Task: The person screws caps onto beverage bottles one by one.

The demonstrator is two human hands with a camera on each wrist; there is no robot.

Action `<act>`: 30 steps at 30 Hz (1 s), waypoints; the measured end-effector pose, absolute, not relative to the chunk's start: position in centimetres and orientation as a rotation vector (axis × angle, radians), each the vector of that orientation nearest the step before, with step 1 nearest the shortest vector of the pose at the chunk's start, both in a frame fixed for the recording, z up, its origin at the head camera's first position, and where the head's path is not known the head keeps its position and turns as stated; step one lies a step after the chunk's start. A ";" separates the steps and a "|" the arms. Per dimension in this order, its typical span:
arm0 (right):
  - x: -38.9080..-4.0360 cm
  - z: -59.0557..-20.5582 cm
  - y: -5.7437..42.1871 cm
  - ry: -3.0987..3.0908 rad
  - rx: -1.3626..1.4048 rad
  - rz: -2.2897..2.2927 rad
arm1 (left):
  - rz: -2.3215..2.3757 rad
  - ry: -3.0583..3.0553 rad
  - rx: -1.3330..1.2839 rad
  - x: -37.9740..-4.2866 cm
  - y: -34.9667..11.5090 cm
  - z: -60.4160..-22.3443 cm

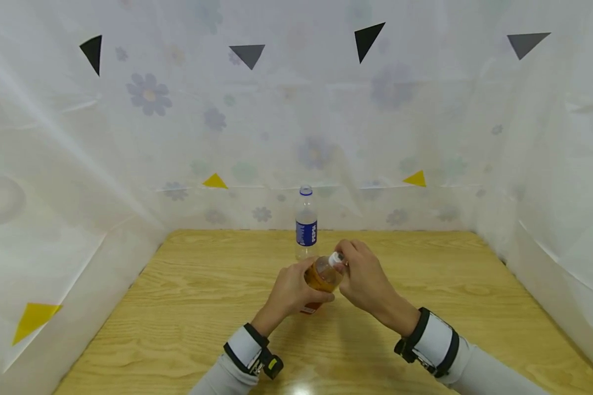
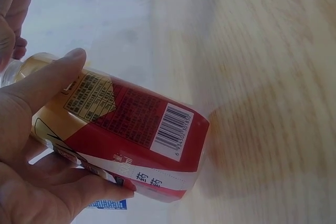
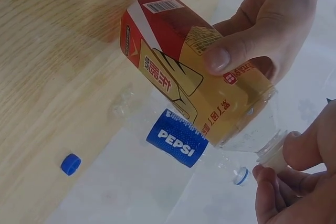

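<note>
The Pepsi bottle [image 1: 306,233] stands uncapped, and nearer the person the left hand [image 1: 290,288] grips the tilted red-and-gold bottle [image 3: 181,72], whose white cap [image 1: 335,258], seemingly not yet off, the right hand [image 1: 368,281] pinches.

The head camera looks forward and down, far enough back to take in the table [image 1: 202,296] and the flowered sheet [image 1: 277,120] behind. The left wrist camera sits close, facing the barcode side of the drink bottle [image 2: 131,121], its picture turned so the table lies at right. The right wrist camera, also near, shows that bottle's logo side aslant, table at upper left. Both wrist views share the bottle, the left hand [image 1: 292,288] and the right hand [image 1: 364,280].
</note>
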State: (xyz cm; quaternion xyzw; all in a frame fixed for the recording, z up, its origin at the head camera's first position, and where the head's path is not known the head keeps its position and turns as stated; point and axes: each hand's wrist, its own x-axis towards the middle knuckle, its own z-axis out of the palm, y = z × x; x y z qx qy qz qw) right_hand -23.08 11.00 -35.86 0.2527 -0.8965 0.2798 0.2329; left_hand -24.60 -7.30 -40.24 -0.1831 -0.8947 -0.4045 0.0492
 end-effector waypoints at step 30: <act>-22.4 -35.5 11.7 -2.563 0.718 0.762 | -1.216 -2.742 -0.556 -24.5 -6.9 -40.3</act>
